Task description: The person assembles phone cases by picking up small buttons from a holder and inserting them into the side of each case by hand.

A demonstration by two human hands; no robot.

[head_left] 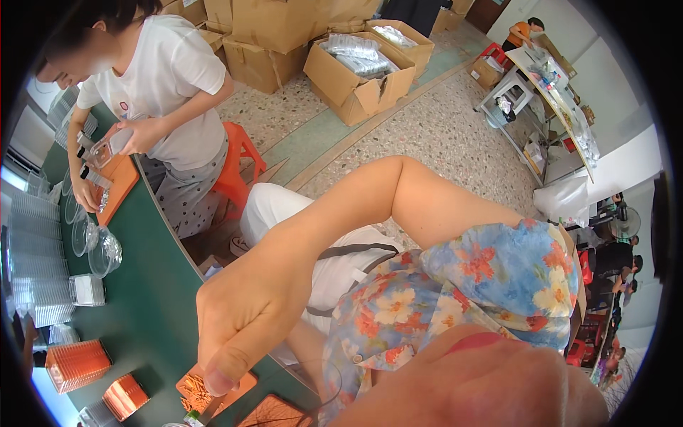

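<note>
My right hand (245, 313) reaches over the green table with its fingers curled and the thumb pressed down. Under the thumb is a narrow greyish piece (211, 408), mostly hidden, so its kind is unclear. It slants toward a small green-topped item (192, 417) at the lower edge. Just below the hand lies an orange tray (245, 384) with many small orange pieces (193, 390) on it. Another orange tray (274, 413) is beside it, cut off by the picture's edge. My left hand does not show.
Stacks of clear plastic containers (35, 263) and orange containers (78, 363) line the green table (156, 285). A co-worker in a white shirt (171, 78) handles clear containers over an orange board (121, 181). Cardboard boxes (356, 92) and an orange stool (238, 167) stand on the floor.
</note>
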